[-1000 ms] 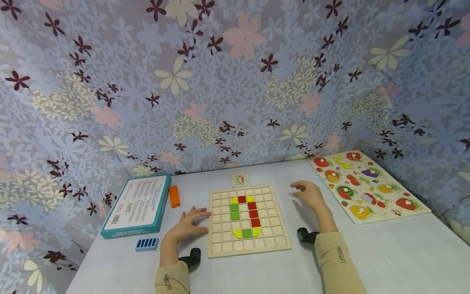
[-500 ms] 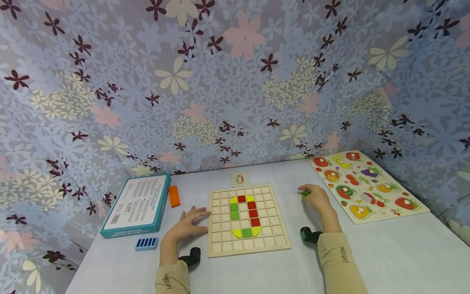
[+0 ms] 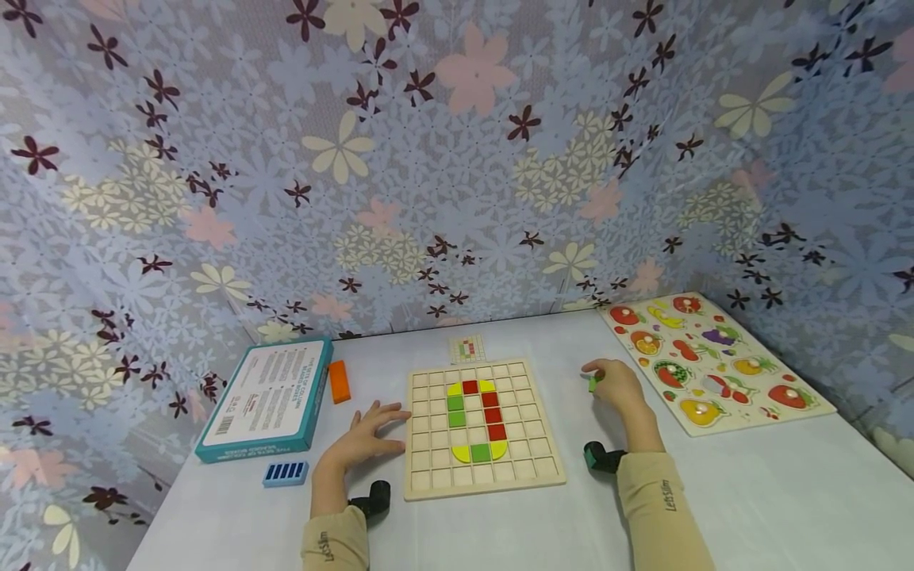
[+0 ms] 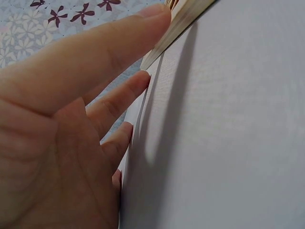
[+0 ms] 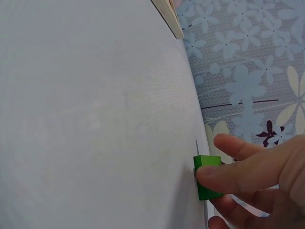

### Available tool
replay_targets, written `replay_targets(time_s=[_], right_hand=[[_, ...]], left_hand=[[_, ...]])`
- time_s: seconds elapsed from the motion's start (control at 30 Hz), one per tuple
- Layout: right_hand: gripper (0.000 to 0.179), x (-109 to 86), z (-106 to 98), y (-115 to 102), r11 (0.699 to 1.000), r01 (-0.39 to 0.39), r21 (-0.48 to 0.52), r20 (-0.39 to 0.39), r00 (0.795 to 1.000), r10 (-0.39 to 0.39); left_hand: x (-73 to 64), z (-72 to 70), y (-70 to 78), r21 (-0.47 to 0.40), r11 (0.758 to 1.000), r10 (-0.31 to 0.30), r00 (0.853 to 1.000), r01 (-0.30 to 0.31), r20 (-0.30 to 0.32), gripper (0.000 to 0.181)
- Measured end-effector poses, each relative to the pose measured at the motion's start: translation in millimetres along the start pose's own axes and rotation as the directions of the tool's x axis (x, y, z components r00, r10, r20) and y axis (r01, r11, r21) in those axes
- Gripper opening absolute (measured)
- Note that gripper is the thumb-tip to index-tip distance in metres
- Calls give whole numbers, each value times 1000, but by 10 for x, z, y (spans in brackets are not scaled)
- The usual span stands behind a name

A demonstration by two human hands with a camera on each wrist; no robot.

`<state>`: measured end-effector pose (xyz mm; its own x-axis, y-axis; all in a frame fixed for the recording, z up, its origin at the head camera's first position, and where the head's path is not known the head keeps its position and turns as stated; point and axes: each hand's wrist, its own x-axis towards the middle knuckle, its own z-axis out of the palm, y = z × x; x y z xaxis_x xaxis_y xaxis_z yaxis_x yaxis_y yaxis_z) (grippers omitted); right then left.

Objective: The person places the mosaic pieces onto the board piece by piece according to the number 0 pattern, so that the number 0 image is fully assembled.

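Observation:
Between thumb and fingers my right hand point(image 3: 618, 388) pinches a small green block point(image 5: 209, 177), just right of the wooden grid board point(image 3: 435, 468). My left hand point(image 3: 366, 438) has its fingers spread, with thumb and fingertips at the board's left edge. In the left wrist view the thumb touches the board's side. On the grid lie red tiles point(image 3: 493, 415), green tiles point(image 3: 456, 411) and yellow curved tiles point(image 3: 462, 454) in a ring. A small pattern card point(image 3: 467, 349) with a similar coloured design lies behind the board.
A teal box point(image 3: 264, 400) lies at the left, with an orange block point(image 3: 339, 382) beside it and a light blue slotted piece point(image 3: 286, 474) in front. The fruit puzzle board point(image 3: 717, 365) is at the right. A patterned cloth point(image 3: 457, 159) rises behind the table.
My right hand has moved slightly right and down, and a green block now shows in its pinch, turned more upright since half a second ago. My left hand has stayed put.

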<state>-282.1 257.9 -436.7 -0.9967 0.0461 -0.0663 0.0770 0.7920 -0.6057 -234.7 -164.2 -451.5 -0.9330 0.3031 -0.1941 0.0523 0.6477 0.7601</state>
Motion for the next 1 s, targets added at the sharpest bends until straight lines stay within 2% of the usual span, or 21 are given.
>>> replay_targets(time_s=[0.27,0.73,1.0], right_hand=[[38,-22,-35,-37,999,-36,22,-2,999,36],[33,-36,-72,-150,983,-40,179,-74,996,54],[33,-36,-40,-219,961,-1,278,-47,999,15]], left_hand=[[16,-1,-18,-10,1000,3,1000,-3,6,54],[8,6,-16,-1,1000,2,1000,-2,-1,54],[1,10,-16,0,1000,3,1000,-3,2,54]])
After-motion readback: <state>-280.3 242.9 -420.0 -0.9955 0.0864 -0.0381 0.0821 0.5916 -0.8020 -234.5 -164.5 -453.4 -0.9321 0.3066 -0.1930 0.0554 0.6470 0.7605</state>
